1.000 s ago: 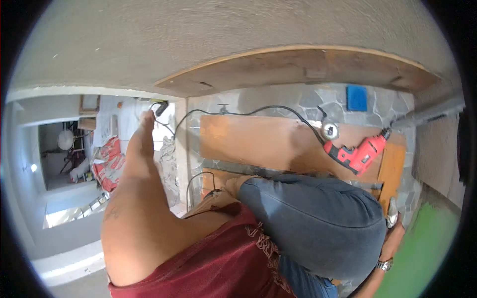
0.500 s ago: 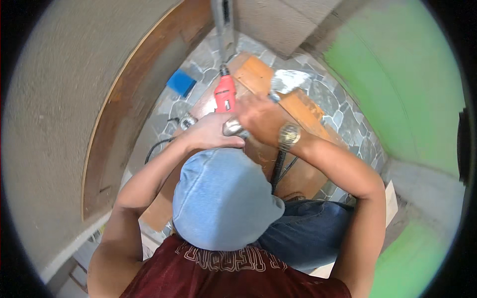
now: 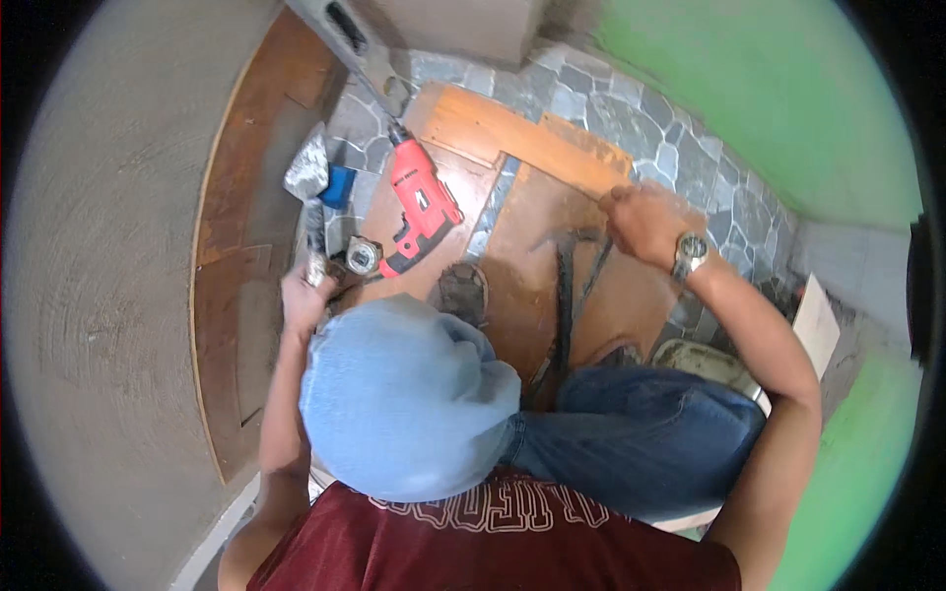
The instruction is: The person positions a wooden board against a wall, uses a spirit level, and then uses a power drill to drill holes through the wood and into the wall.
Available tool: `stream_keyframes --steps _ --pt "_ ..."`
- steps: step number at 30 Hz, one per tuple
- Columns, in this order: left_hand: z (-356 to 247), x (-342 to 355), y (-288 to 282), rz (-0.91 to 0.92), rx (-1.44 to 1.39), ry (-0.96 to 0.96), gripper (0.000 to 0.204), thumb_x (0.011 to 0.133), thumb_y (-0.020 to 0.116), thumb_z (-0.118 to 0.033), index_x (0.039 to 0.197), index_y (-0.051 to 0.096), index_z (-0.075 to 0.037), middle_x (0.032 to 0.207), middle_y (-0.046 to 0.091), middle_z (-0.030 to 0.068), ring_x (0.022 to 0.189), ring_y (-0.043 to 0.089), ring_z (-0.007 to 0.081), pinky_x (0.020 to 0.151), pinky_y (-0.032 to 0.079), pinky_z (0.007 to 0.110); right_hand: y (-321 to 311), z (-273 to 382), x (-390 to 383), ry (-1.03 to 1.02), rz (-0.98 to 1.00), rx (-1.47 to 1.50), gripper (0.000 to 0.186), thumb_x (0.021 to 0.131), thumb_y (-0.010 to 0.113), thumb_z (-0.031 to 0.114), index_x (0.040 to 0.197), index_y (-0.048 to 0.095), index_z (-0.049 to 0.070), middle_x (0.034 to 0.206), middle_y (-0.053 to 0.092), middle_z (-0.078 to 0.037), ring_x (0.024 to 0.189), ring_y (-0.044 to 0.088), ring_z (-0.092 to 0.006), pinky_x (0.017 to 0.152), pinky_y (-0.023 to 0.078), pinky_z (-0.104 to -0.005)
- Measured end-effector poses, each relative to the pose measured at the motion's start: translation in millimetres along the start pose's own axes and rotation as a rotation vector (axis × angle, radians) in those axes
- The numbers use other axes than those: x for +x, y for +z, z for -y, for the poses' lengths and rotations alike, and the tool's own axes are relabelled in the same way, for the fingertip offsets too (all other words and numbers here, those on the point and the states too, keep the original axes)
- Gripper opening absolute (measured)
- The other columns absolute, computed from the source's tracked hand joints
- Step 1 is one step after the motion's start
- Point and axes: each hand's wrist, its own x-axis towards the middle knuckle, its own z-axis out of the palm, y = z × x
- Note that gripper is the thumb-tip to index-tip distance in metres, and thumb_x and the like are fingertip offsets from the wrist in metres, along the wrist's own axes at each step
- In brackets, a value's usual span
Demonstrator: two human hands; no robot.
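Observation:
My left hand point(image 3: 306, 298) is closed round the handle of a trowel point(image 3: 307, 167), whose mortar-smeared blade points away from me at the left. Beside the blade lies a blue block point(image 3: 338, 187). Just right of that hand sits a round tape measure point(image 3: 363, 255), close to the grip of a red power drill point(image 3: 422, 202) lying on brown boards. My right hand point(image 3: 651, 225), with a watch at the wrist, is curled at the right end of an orange-brown wooden strip point(image 3: 522, 140); what its fingers hold, if anything, is hidden.
A dark hammer point(image 3: 565, 295) lies on the brown board point(image 3: 532, 227). Beyond is a stone-patterned floor point(image 3: 631, 128), with a grey metal bar point(image 3: 340, 30) at the far left. Walls point(image 3: 749, 128) enclose both sides. A light-blue cloth cap point(image 3: 404, 404) hides the near middle.
My left hand has carried the trowel from the middle to the left, and its blade has swung leftward. My right hand has moved away from it to the right. The view has turned.

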Motion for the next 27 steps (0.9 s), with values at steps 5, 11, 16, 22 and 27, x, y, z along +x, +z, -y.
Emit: stream_keyframes --steps 5,11,16,22,27 --pt "-34 72 -3 -0.091 0.127 0.182 0.041 0.069 0.072 -0.025 0.098 0.069 0.003 0.077 0.068 0.015 0.069 0.063 0.0223 0.068 0.049 0.037 62 -57 12 0.139 0.036 0.174 0.017 0.08 0.06 0.011 0.089 0.066 -0.002 0.093 0.067 -0.027 0.087 0.067 -0.0402 0.076 0.054 -0.0478" --pt "-45 140 22 -0.012 0.011 0.057 0.043 0.075 0.071 -0.037 0.099 0.069 -0.002 0.075 0.067 0.0101 0.071 0.063 0.0176 0.068 0.049 0.033 74 -99 -18 0.247 -0.04 0.287 0.014 0.079 0.06 0.016 0.086 0.063 0.003 0.084 0.066 -0.025 0.083 0.066 -0.0428 0.073 0.053 -0.0475" --pt "-28 128 16 -0.119 0.315 0.153 0.067 0.082 0.065 -0.049 0.135 0.057 -0.007 0.101 0.07 0.0229 0.099 0.066 0.0385 0.088 0.05 0.045 77 -109 -39 0.338 0.027 0.377 0.019 0.08 0.061 0.021 0.085 0.063 0.004 0.085 0.066 -0.025 0.082 0.064 -0.0449 0.074 0.051 -0.0504" --pt "-11 83 11 -0.277 0.485 0.181 0.073 0.093 0.055 -0.054 0.146 0.043 -0.004 0.13 0.05 0.0351 0.114 0.055 0.0474 0.101 0.042 0.05 95 -128 -37 0.412 0.092 0.288 0.027 0.082 0.065 0.024 0.098 0.063 0.003 0.094 0.066 -0.025 0.09 0.066 -0.0411 0.078 0.053 -0.0487" --pt "5 67 18 -0.569 0.545 0.435 0.066 0.094 0.06 -0.043 0.138 0.048 0.005 0.119 0.057 0.0287 0.107 0.059 0.0407 0.098 0.044 0.048 85 -90 -20 0.412 0.035 0.089 0.058 0.081 0.072 0.033 0.129 0.049 0.009 0.12 0.062 -0.019 0.109 0.062 -0.0377 0.087 0.053 -0.0487"
